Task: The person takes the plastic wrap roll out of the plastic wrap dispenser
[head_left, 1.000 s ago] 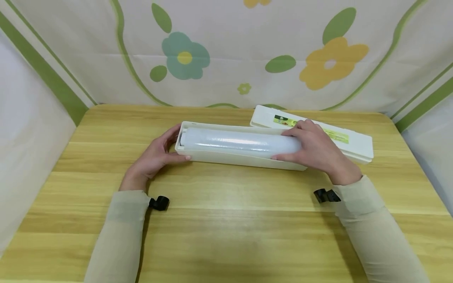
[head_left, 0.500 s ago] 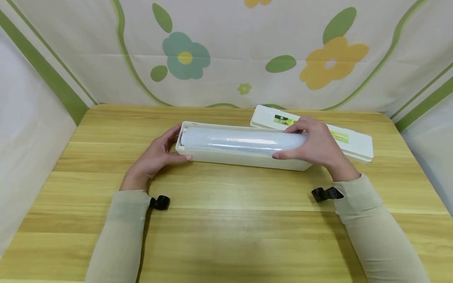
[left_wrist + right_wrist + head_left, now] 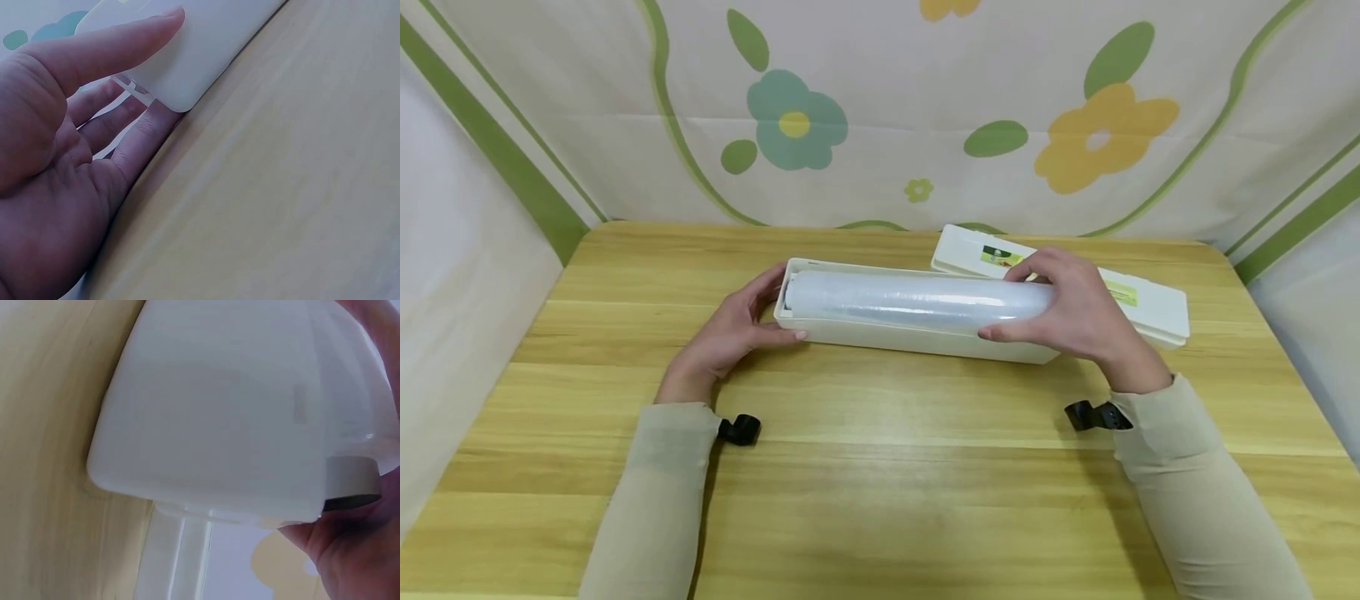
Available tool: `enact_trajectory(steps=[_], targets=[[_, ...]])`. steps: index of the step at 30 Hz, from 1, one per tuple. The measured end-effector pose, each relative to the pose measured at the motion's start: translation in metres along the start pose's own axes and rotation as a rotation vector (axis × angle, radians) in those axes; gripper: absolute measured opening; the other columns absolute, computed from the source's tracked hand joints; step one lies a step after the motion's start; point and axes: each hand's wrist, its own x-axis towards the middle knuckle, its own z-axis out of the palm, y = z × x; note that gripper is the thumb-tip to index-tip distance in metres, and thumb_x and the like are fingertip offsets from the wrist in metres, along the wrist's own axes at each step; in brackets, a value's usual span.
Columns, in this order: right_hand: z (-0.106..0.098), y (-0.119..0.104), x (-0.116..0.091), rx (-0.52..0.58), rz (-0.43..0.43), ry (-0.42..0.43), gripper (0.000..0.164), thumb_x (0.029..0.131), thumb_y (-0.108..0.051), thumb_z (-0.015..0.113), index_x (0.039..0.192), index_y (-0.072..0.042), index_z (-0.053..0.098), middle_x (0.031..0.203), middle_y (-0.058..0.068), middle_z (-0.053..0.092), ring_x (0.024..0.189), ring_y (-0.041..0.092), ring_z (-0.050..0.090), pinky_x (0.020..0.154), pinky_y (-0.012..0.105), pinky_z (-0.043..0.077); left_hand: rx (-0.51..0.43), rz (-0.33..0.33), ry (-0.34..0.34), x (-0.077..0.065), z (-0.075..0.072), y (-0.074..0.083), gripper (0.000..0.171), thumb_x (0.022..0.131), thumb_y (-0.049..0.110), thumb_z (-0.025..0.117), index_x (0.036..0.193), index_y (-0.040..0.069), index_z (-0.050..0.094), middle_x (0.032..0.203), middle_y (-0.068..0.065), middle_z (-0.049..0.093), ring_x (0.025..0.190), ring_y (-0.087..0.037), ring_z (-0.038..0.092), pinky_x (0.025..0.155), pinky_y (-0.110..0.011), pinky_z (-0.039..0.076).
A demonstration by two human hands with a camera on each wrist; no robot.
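A roll of clear plastic wrap (image 3: 895, 297) lies lengthwise in a long white box (image 3: 887, 335). My left hand (image 3: 730, 325) holds the box's left end, thumb on the front wall and fingers round behind. In the left wrist view the thumb lies along the box (image 3: 206, 56) while the fingers reach past its end. My right hand (image 3: 1071, 304) grips the roll's right end from above, thumb at the front. In the right wrist view, that end of the roll (image 3: 356, 394) sits raised above the box's rim, its grey core end (image 3: 353, 478) showing.
A white lid (image 3: 1150, 310) with a green and yellow label lies behind and right of the box, partly hidden by my right hand. The wooden table (image 3: 880, 483) runs back to a flowered curtain (image 3: 880, 117). Black wrist cameras (image 3: 741, 429) stick out from both cuffs.
My right hand has shifted slightly right along the roll's end and turned a little, its thumb still at the front. The left hand and the lid have stayed in place.
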Motion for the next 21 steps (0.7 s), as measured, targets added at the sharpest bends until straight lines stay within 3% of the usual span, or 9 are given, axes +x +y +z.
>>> enact_trajectory(steps=[8,12,17,21], targets=[[0.003,-0.003,-0.003,0.069,0.002,-0.027,0.056,0.067,-0.034,0.104,0.118,-0.028,0.081,0.111,0.002,0.081,0.09,0.022,0.07,0.073,0.022,0.052,-0.016,0.0,0.0,0.0,-0.001,0.001,0.107,0.086,0.0,0.088,0.171,0.028,0.03,0.171,-0.004,0.039,0.156,-0.024,0.035,0.1,-0.017,0.056],[0.008,-0.004,-0.004,0.062,-0.01,0.001,0.055,0.064,-0.034,0.105,0.114,-0.027,0.082,0.108,-0.001,0.081,0.088,0.02,0.069,0.073,0.022,0.052,-0.016,-0.002,0.0,-0.001,-0.001,0.001,0.107,0.086,-0.002,0.088,0.171,0.027,0.031,0.17,-0.005,0.04,0.155,-0.024,0.036,0.099,-0.017,0.057],[0.011,-0.002,-0.005,0.042,-0.055,0.05,0.068,0.054,-0.039,0.11,0.115,-0.024,0.083,0.108,-0.001,0.081,0.09,0.017,0.07,0.075,0.017,0.05,-0.013,0.0,-0.004,0.001,0.001,0.001,0.107,0.085,-0.002,0.089,0.171,0.027,0.032,0.168,-0.005,0.042,0.152,-0.024,0.039,0.099,-0.019,0.057],[0.014,0.0,-0.006,0.035,-0.089,0.073,0.071,0.056,-0.039,0.109,0.121,-0.022,0.084,0.11,0.001,0.082,0.089,0.017,0.071,0.075,0.015,0.048,-0.017,0.001,-0.005,0.001,0.001,0.001,0.107,0.085,-0.003,0.089,0.171,0.027,0.032,0.168,-0.005,0.043,0.152,-0.024,0.039,0.099,-0.019,0.057]])
